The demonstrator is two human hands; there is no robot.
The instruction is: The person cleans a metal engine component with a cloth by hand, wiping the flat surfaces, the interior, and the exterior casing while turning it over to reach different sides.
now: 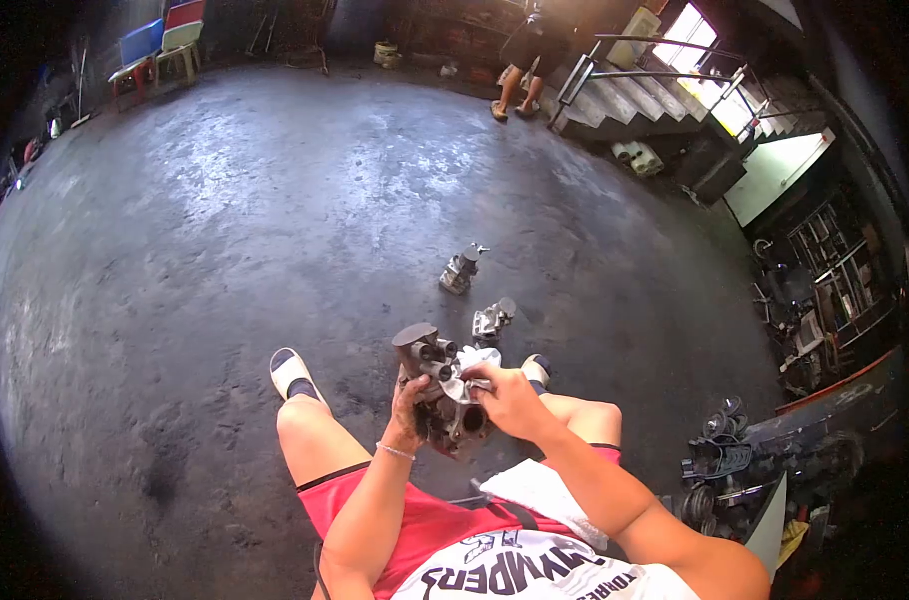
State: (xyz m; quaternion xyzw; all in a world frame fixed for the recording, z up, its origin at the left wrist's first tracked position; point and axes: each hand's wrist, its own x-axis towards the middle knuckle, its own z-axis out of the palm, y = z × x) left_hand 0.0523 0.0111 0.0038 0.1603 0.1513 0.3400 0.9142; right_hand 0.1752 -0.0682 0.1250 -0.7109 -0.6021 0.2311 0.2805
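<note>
With directions taken from the seated person's lap and twelve straight ahead, most of the view is filled by a dark, worn floor [225, 270]. At one o'clock the far edge is closed off by a staircase [635, 95] with dark rails. The side at about two o'clock is crowded by a cluttered rack [830, 265]. Just past twelve, the foot of the stairs is partly blocked by another person [530, 65], who is seen standing. Plastic chairs [143, 45] are set at eleven o'clock, and a heap of dark parts [717, 460] is spread at about three. A white towel [545, 495] is laid over the lap, partly covered by the right forearm. Above the lap, towards twelve, a metal part [455, 425] with a dark round end is held up, gripped at its side by the left hand [407, 412]. A white cloth [483, 357] is pinched against it by the right hand [507, 398], by which some of its surface is hidden. Ahead, the floor is occupied by two smaller-looking metal pieces: a nearer one [489, 322] and a farther one [457, 275], standing apart.
</note>
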